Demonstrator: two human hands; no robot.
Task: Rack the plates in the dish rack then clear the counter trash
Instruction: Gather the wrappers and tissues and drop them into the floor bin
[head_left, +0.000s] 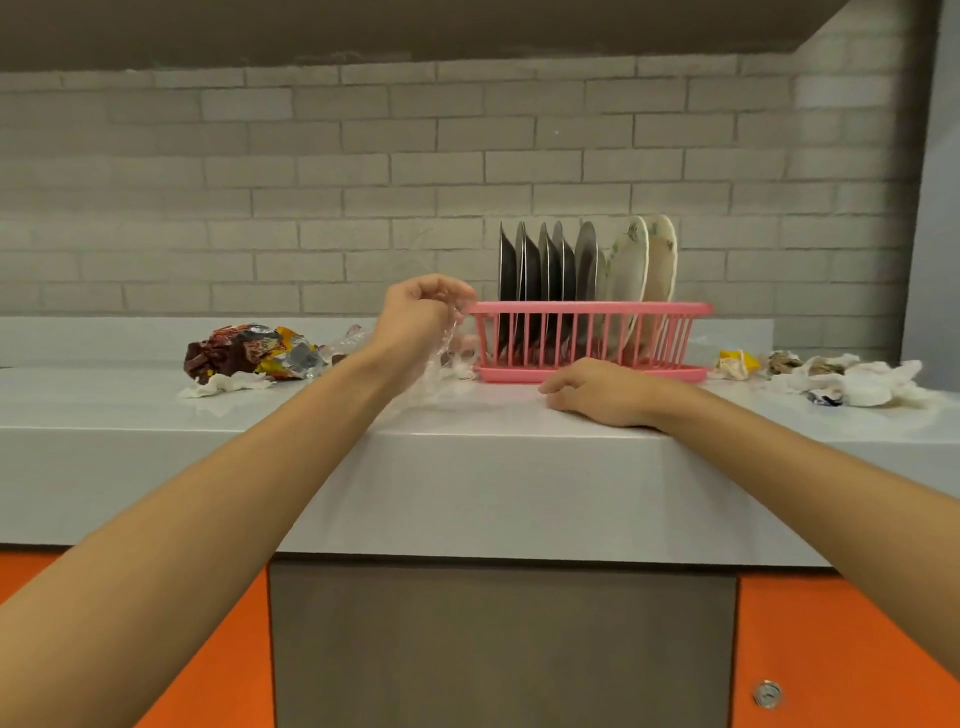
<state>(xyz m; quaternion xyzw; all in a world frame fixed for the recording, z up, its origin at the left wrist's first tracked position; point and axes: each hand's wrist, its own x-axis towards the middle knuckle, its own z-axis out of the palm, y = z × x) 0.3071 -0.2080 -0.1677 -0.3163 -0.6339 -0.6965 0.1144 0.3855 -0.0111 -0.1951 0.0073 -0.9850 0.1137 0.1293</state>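
Left hand (421, 312) pinching crinkly clear plastic (439, 358), right hand (597, 392) loosely curled, empty, on glossy counter (467, 467)

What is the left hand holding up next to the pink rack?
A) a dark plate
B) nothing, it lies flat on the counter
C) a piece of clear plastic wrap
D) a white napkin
C: the left hand is raised and closed on a crumpled clear plastic wrap that hangs down beside the rack, while the plates already stand in it.

arms: bare to the elbow | hands (597, 389): ungloved, ringless
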